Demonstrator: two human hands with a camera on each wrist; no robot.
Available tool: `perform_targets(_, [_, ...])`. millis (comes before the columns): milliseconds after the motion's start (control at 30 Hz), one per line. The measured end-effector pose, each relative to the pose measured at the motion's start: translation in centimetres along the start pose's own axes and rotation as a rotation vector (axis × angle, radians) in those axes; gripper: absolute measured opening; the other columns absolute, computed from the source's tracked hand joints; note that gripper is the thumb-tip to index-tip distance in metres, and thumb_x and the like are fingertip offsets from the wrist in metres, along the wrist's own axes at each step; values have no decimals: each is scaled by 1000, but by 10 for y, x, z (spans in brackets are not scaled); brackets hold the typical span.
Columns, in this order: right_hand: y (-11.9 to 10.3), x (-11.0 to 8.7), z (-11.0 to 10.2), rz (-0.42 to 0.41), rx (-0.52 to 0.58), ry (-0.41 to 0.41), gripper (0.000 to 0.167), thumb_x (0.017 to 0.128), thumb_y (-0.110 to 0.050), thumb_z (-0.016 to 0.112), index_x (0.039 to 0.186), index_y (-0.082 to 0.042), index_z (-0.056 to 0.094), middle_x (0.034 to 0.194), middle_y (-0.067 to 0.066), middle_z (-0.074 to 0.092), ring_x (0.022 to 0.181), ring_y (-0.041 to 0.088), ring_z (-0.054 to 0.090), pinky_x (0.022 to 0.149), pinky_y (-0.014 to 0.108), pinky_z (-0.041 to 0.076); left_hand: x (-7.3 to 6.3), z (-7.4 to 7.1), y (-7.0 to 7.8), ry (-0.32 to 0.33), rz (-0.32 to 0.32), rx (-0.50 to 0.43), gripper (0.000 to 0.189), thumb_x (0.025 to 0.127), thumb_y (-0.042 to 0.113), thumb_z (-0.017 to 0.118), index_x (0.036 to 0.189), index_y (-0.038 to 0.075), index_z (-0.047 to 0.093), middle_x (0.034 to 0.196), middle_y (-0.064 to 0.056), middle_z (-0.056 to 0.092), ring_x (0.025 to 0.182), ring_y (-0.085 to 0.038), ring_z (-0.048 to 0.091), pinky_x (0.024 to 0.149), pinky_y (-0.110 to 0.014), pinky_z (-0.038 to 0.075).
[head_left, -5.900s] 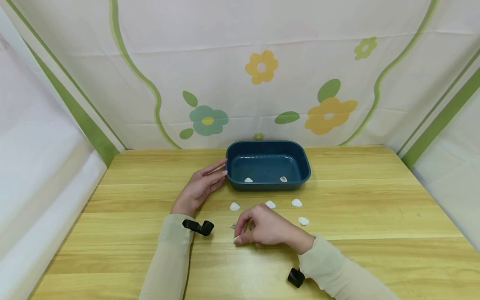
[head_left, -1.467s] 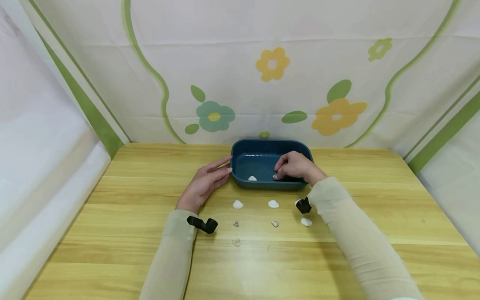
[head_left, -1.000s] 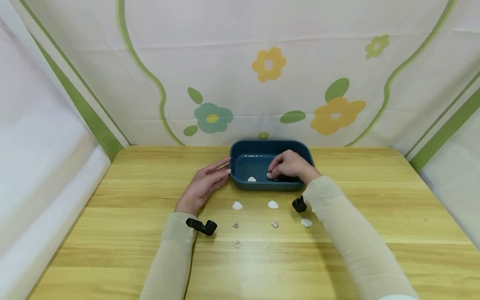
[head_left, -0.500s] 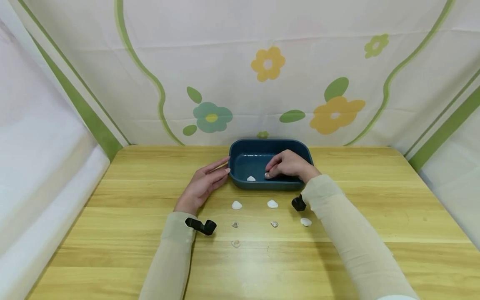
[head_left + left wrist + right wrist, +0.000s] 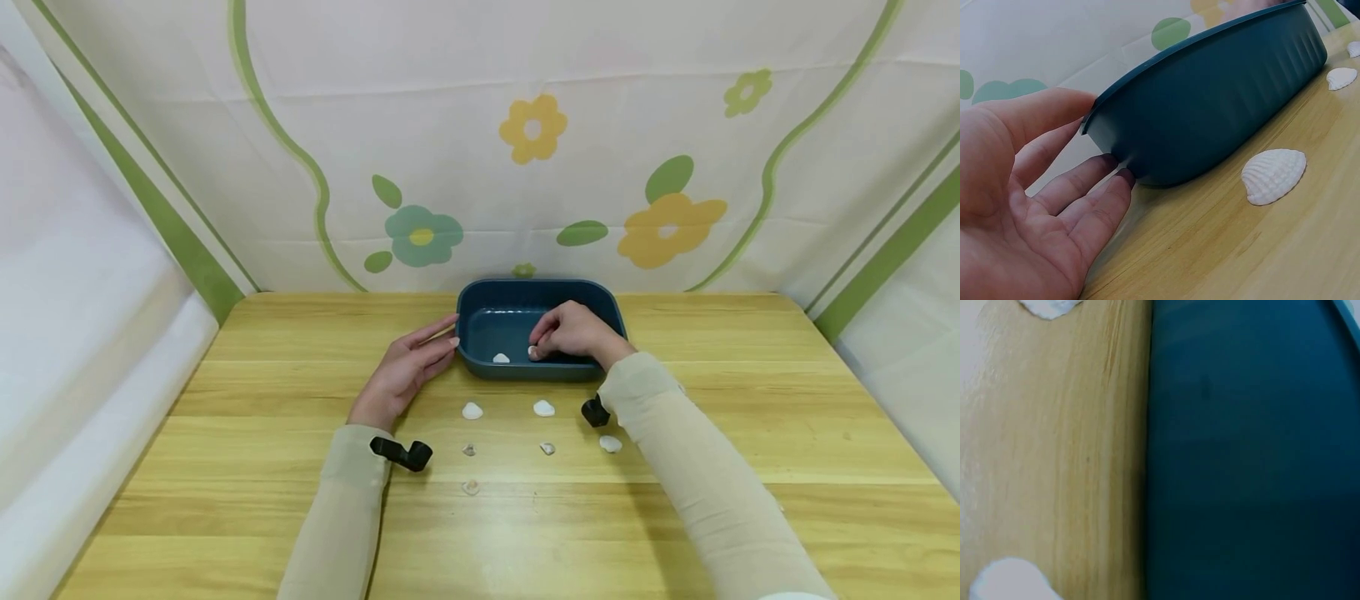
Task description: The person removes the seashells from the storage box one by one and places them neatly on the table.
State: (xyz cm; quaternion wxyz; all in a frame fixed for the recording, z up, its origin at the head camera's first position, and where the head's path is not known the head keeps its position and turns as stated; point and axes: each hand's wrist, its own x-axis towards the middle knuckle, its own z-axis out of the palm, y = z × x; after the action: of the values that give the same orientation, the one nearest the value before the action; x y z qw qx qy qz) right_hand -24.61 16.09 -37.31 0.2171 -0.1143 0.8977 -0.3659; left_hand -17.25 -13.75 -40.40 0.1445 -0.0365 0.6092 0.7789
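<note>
A dark blue rectangular basin (image 5: 480, 371) stands at the back of the wooden table. My left hand (image 5: 401, 375) has its fingers nearly straight and touches the basin's left end; in the left wrist view the fingertips (image 5: 1124, 177) meet its wall and rim. Inside the basin, my right hand (image 5: 573, 329) pinches a small white seashell (image 5: 532, 352) between thumb and fingers, close to the floor. Left of it lies another white seashell (image 5: 501, 358). The right wrist view shows the basin's outer side (image 5: 1241, 450) but not the hand.
In front of the basin, several seashells lie spaced on the table: white ones (image 5: 472, 411), (image 5: 543, 408), (image 5: 611, 444) and smaller brownish ones (image 5: 469, 450), (image 5: 547, 448), (image 5: 470, 487). A flowered white cloth (image 5: 450, 125) hangs behind the table.
My right hand has gone from the table into the basin, then slid slightly left there with the seashell. A seashell it pinched earlier now lies on the table. The left hand stays put.
</note>
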Motion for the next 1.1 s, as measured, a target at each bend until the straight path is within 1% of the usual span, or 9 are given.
perform_targets(133, [-1, -1, 0, -8, -11, 9, 16, 91, -18, 88, 103, -10, 82, 92, 2, 81, 86, 18, 70, 93, 37, 59, -1, 0, 0, -5, 1, 1, 51, 106, 12, 70, 156, 17, 60, 166, 1, 53, 124, -3, 69, 113, -28, 55])
perform_targets(267, [-1, -2, 0, -13, -18, 1, 15, 91, -18, 88, 101, -9, 80, 91, 2, 79, 84, 18, 69, 90, 35, 58, -1, 0, 0, -9, 5, -6, 52, 106, 12, 70, 156, 17, 59, 166, 0, 52, 124, -2, 69, 112, -27, 56])
perform_targets(400, [-2, -2, 0, -25, -17, -1, 17, 91, -18, 88, 100, -9, 77, 89, 3, 77, 83, 19, 67, 87, 34, 57, -1, -1, 0, -9, 9, -2, 52, 106, 12, 70, 156, 17, 59, 166, 0, 53, 126, -4, 68, 114, -28, 55])
perform_targets(567, [0, -1, -1, -40, -19, 4, 20, 90, -20, 88, 99, -10, 75, 89, 3, 76, 84, 19, 67, 87, 34, 56, -1, -1, 0, -11, 10, 1, 52, 106, 12, 70, 156, 17, 59, 166, 1, 52, 128, -5, 67, 116, -29, 54])
perform_targets(800, [2, 1, -1, -63, 1, 10, 17, 91, -19, 87, 98, -10, 75, 88, 3, 76, 82, 19, 68, 84, 33, 57, -1, -1, -1, -11, 16, -9, 52, 105, 10, 69, 156, 16, 59, 166, 0, 53, 122, -2, 70, 112, -27, 56])
perform_targets(933, [2, 2, 0, -63, 22, 3, 14, 93, -16, 84, 101, -8, 75, 88, 3, 77, 81, 17, 70, 82, 31, 58, 0, -2, -2, -11, 16, -12, 52, 105, 10, 69, 156, 16, 59, 166, 0, 53, 123, -3, 70, 114, -28, 55])
perform_targets(1100, [3, 1, 0, -59, 30, -3, 15, 94, -16, 83, 105, -7, 78, 90, 3, 78, 79, 17, 70, 79, 29, 60, 0, -2, -2, -4, 15, 3, 52, 105, 12, 70, 156, 17, 60, 166, 1, 52, 126, -4, 68, 115, -28, 54])
